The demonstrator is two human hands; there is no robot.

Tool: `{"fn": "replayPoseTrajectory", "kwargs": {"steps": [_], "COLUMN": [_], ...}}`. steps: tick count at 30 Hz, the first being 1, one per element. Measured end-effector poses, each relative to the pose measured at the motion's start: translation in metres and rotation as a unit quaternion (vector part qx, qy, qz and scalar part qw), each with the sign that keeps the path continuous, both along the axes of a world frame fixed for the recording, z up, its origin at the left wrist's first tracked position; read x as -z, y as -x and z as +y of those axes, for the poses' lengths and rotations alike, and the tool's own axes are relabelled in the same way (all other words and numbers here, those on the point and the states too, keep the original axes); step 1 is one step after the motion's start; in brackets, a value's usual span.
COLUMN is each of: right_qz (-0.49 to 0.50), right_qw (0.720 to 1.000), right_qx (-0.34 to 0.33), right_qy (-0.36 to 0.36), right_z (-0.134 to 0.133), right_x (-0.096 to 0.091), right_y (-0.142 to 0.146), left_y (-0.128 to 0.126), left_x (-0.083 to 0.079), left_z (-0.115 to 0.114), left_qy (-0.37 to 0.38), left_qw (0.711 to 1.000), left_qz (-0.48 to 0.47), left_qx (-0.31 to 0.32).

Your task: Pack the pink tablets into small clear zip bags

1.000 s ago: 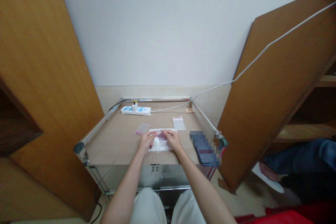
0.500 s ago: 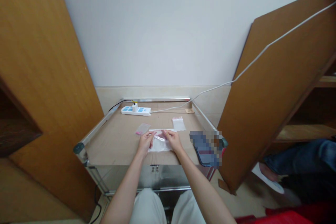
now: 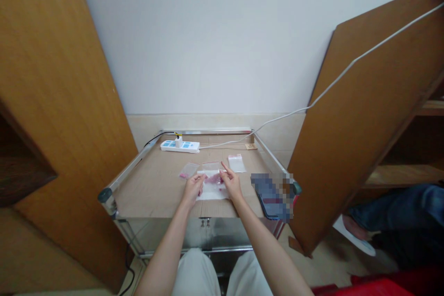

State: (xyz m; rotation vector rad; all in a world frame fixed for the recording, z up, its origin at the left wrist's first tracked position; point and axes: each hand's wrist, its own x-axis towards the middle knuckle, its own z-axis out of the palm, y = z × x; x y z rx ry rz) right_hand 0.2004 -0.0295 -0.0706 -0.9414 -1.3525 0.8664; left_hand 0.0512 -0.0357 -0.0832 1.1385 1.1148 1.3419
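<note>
Between my hands is a small clear plastic bag (image 3: pixel 211 166), its upper part pointing away from me and some pink bits showing low down in it. My left hand (image 3: pixel 193 188) pinches the bag's left side. On the right side, my right hand (image 3: pixel 231 184) grips the bag with the index finger stretched forward. Under both hands lies a white sheet (image 3: pixel 210 194), with a few pink specks near my right fingers. Another clear bag (image 3: pixel 189 169) with pink bits lies to the left. A stack of clear bags (image 3: pixel 236 163) sits beyond my right hand.
A white power strip (image 3: pixel 180 146) with a plug stands at the back left of the cardboard-covered table (image 3: pixel 149 194). Its white cable (image 3: pixel 277 119) runs right. A partly pixelated dark object (image 3: pixel 270 199) lies at the right edge. Another person's leg (image 3: pixel 398 206) shows at right.
The bag between my hands has tipped flatter and away from me, so its top and the pink bits now show. My right index finger has stretched out forward.
</note>
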Motion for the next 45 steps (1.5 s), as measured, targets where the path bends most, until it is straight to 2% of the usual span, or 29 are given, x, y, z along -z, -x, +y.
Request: {"fn": "replayPoseTrajectory", "kwargs": {"steps": [6, 10, 14, 19, 23, 29, 34, 37, 39, 41, 45], "right_qz": [-0.086, -0.083, -0.077, -0.155, -0.276, -0.426, -0.495, -0.502, -0.489, -0.457, -0.328], "right_qw": [0.994, 0.994, 0.994, 0.981, 0.949, 0.884, 0.842, 0.831, 0.833, 0.846, 0.911], "right_qx": [-0.028, -0.002, 0.033, 0.085, 0.141, 0.189, 0.212, 0.239, 0.261, 0.274, 0.231], "right_qy": [-0.064, -0.075, -0.073, -0.084, -0.053, 0.029, 0.039, 0.025, 0.003, -0.025, -0.099], "right_z": [-0.009, -0.007, 0.008, 0.04, 0.056, 0.059, 0.057, 0.054, 0.052, 0.049, 0.044], "right_x": [-0.007, -0.009, -0.015, -0.023, -0.018, -0.006, -0.002, 0.0, 0.0, 0.0, -0.002], "right_y": [0.003, 0.004, -0.004, -0.029, -0.053, -0.067, -0.064, -0.061, -0.058, -0.053, -0.033], "left_y": [-0.001, -0.002, -0.001, 0.001, 0.001, 0.001, 0.002, 0.002, 0.002, 0.002, 0.001], "left_x": [-0.002, -0.007, -0.009, -0.006, -0.005, -0.004, -0.002, -0.002, -0.002, -0.003, -0.006], "left_z": [0.001, -0.002, -0.003, -0.001, -0.001, 0.001, 0.002, 0.002, 0.001, 0.001, 0.0], "left_qy": [0.001, 0.002, 0.002, 0.005, 0.012, 0.014, 0.008, 0.012, 0.016, 0.017, 0.02], "left_qw": [1.0, 0.999, 0.999, 0.999, 0.999, 0.999, 0.999, 0.999, 0.999, 0.999, 0.999], "left_qz": [0.004, -0.027, -0.046, -0.042, -0.037, -0.031, -0.031, -0.028, -0.026, -0.025, -0.022], "left_qx": [-0.016, -0.028, -0.022, -0.011, -0.016, -0.016, -0.013, -0.015, -0.018, -0.018, -0.015]}}
